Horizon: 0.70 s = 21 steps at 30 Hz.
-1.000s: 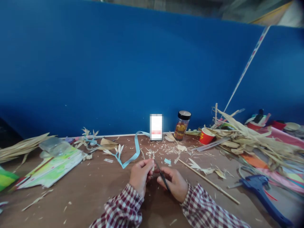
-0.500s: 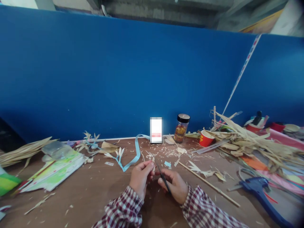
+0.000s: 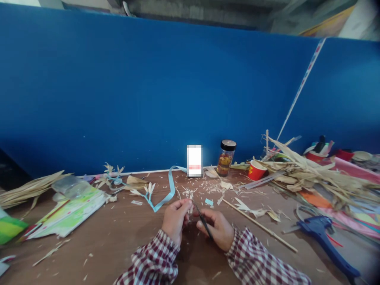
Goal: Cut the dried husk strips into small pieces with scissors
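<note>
My left hand [image 3: 177,217] pinches a small pale piece of dried husk [image 3: 190,206] between thumb and fingertips; most of it is hidden. In my right hand [image 3: 218,229] are dark scissors [image 3: 204,223], their tips pointing up and left, close beside the husk piece. Whether the blades touch it cannot be made out. Pale clippings [image 3: 204,186] lie scattered on the table beyond both hands. A light blue ribbon [image 3: 171,186] curls at the left, by a blue stem with white husk petals [image 3: 149,194].
A lidded jar [image 3: 226,158] and a red paper cup [image 3: 257,170] stand at the back. To the right are a blue glue gun [image 3: 326,241], a thin stick [image 3: 259,225] and heaped dry husks [image 3: 303,170]. Green-and-white sheets [image 3: 69,215] lie left on the brown table [image 3: 118,241]. A blue partition [image 3: 148,87] rises behind.
The view has shifted slightly. Both hands stay nearly in place, and the scissor tips now sit a little nearer the husk piece.
</note>
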Motion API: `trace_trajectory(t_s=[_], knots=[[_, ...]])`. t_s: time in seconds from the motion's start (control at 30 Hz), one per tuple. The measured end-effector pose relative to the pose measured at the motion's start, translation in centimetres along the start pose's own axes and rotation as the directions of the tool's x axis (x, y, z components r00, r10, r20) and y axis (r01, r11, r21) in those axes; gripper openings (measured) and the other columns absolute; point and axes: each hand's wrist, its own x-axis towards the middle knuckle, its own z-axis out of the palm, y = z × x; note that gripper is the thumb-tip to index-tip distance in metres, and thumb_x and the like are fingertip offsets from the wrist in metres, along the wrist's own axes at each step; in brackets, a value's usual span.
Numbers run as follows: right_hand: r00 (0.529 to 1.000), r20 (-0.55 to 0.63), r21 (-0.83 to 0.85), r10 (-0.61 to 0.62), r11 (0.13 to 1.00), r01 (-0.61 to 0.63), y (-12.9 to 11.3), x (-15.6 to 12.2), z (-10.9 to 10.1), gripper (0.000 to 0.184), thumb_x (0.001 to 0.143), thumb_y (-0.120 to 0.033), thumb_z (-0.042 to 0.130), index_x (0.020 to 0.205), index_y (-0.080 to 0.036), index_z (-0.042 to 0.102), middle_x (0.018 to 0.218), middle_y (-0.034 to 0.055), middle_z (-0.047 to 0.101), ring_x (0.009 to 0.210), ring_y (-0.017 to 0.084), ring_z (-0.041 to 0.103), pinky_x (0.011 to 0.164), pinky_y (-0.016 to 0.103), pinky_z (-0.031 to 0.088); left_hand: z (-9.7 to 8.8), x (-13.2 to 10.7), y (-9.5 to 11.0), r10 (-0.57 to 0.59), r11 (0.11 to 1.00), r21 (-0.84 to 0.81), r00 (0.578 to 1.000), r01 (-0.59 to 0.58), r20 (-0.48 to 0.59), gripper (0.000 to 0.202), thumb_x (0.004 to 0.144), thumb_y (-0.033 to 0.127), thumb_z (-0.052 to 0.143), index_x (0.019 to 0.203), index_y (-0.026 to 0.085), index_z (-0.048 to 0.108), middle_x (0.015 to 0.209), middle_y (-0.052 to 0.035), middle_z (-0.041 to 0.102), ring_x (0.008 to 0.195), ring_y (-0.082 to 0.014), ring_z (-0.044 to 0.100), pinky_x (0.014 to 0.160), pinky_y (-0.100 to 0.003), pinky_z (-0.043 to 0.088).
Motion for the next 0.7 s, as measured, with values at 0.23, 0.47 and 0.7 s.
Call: trace_trajectory(t_s=[0.23,0.47,0.7], knots=[[1.0,-0.004,0.001,-0.02,1.0,0.02,-0.42,-0.01,0.06,0.031,0.078,-0.038,0.053,0.099,-0.017,0.058,0.063,-0.0024,0.049,0.052,0.008,0.039,0.044,0.017,0.034,0.12,-0.26,0.25,-0.009,1.0,0.016,1.0,0.009,-0.021,0.02,0.06,0.029,0.063,0.071,0.013,0.06,0.039,0.0069,0.043,0.034,-0.0035,0.03,0.033,-0.015,0.02],[1.0,-0.016,-0.004,0.001,1.0,-0.001,-0.33,-0.02,0.09,0.034,0.077,-0.041,0.053,0.1,-0.017,0.058,0.061,-0.0024,0.049,0.049,0.008,0.039,0.043,0.017,0.034,0.22,-0.44,0.3,-0.03,0.999,0.014,0.999,0.031,-0.018,0.019,0.061,0.03,0.063,0.069,0.014,0.059,0.039,0.0068,0.042,0.033,-0.0035,0.029,0.033,-0.015,0.018],[0.999,-0.023,0.055,0.023,0.998,-0.021,0.07,0.04,0.18,0.038,0.074,-0.043,0.056,0.102,-0.018,0.058,0.056,-0.005,0.043,0.046,0.007,0.037,0.042,0.018,0.035,0.29,-0.52,0.37,-0.043,0.999,0.018,0.999,0.043,-0.013,0.018,0.061,0.029,0.063,0.069,0.013,0.059,0.037,0.0067,0.042,0.033,-0.0039,0.03,0.033,-0.015,0.018]])
